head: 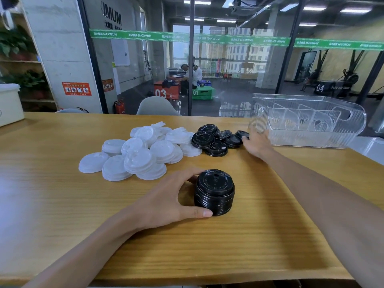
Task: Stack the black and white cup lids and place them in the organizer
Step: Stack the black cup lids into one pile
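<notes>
A stack of black lids (214, 192) stands on the wooden table (62, 204) near the front. My left hand (166, 198) curls round its left side, thumb at the base. Farther back lies a loose group of black lids (216, 139). My right hand (256, 143) reaches to the right end of that group, and its fingers touch one black lid (242, 135); whether they grip it I cannot tell. A heap of white lids (141, 154) lies left of the black ones. The clear plastic organizer (307, 121) with dividers stands at the back right.
A white bin (10, 104) sits at the table's far left edge. Behind the table run a glass wall and a grey chair back (155, 106). The table's near edge crosses the bottom of the view.
</notes>
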`<action>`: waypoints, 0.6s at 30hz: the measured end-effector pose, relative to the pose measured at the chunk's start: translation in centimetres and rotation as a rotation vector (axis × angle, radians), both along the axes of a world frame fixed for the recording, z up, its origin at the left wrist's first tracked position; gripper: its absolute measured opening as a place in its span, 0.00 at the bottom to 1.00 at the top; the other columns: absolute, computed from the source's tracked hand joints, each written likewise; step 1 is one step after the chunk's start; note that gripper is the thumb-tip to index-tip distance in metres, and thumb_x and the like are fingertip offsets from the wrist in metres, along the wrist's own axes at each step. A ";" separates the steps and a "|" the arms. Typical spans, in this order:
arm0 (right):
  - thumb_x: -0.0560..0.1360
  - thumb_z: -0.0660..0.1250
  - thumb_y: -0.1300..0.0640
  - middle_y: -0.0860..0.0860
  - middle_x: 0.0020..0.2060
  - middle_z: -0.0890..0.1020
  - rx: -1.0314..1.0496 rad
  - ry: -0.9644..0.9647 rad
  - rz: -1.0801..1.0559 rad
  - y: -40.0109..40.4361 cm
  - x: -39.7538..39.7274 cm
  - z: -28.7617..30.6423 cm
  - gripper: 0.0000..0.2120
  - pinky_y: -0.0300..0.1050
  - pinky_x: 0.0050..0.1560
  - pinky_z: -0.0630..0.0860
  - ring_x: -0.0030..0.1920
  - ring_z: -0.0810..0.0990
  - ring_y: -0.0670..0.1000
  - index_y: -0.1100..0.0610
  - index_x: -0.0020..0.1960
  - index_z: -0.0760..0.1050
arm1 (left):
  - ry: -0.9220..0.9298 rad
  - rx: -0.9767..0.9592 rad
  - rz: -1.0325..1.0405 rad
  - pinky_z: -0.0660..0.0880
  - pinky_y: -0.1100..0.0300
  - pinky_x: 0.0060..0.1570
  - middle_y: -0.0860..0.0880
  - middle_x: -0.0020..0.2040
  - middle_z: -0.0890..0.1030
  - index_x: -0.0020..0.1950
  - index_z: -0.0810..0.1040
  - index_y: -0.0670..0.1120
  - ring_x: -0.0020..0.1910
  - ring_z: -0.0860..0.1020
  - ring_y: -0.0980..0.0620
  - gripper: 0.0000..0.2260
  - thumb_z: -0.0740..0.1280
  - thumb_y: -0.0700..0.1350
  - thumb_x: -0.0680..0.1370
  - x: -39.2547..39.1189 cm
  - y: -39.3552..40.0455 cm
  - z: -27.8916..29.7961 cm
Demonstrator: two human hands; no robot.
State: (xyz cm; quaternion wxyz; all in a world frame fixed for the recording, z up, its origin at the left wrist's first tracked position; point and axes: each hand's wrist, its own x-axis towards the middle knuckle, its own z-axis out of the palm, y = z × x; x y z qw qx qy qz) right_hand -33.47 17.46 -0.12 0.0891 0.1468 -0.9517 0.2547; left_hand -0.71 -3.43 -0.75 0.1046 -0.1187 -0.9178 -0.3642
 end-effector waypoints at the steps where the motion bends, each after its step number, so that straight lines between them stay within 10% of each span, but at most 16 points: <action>1: 0.88 0.58 0.51 0.59 0.42 0.80 -0.002 -0.009 -0.017 -0.1 0.0 0.0 0.28 0.61 0.72 0.65 0.71 0.67 0.67 0.62 0.83 0.57 | 0.000 0.005 -0.002 0.70 0.65 0.72 0.66 0.70 0.80 0.76 0.73 0.63 0.72 0.75 0.65 0.34 0.84 0.54 0.73 0.0 0.0 0.0; 11: 0.78 0.72 0.52 0.66 0.76 0.65 -0.037 -0.071 -0.077 -0.7 0.8 1.4 0.28 0.57 0.74 0.66 0.77 0.62 0.67 0.62 0.74 0.71 | -0.009 0.026 -0.009 0.71 0.56 0.76 0.65 0.70 0.80 0.76 0.74 0.63 0.72 0.76 0.63 0.34 0.84 0.56 0.73 0.0 0.0 0.1; 18: 0.75 0.77 0.44 0.61 0.69 0.70 -0.071 0.058 -0.112 -0.3 1.8 1.6 0.31 0.58 0.63 0.74 0.72 0.66 0.63 0.64 0.67 0.73 | -0.014 0.021 -0.018 0.70 0.60 0.74 0.66 0.70 0.80 0.76 0.73 0.63 0.72 0.75 0.65 0.34 0.83 0.57 0.73 0.0 0.0 0.0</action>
